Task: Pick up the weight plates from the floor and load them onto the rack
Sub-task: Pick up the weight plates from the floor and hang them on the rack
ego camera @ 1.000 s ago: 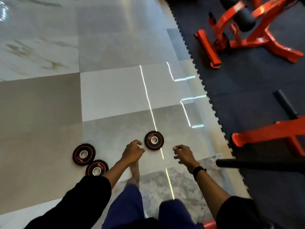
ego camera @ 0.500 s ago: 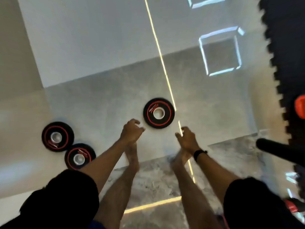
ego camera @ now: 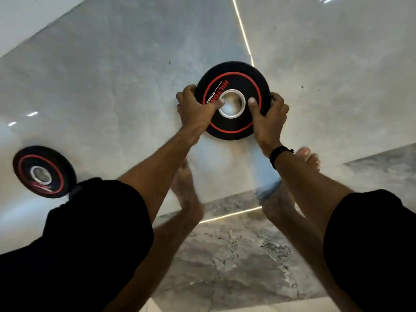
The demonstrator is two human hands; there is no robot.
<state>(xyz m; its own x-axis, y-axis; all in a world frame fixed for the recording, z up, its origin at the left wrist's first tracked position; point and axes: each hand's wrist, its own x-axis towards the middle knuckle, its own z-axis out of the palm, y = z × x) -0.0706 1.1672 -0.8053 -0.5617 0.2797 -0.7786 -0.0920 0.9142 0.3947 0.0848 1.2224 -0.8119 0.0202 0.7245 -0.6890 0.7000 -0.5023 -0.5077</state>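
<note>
Gripping the round black rubber weight plate with red ring and steel hub flat on the glossy grey tile floor, my left hand and right hand clasp opposite rims, thumbs near the hub. Next I'd lift evenly; the rack is out of view.

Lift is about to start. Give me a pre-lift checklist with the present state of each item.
1. Left hand grips the plate at its left rim, thumb at the hub: ok.
2. Right hand grips the right rim, thumb on the face: ok.
3. Fingers under the plate's edge: cannot tell, hidden.
4. Bare feet near the plate, exposed to a drop: not ok.
5. Second plate lies apart, clear of the lift: ok.
6. Rack in view for the carry: not ok.
</note>
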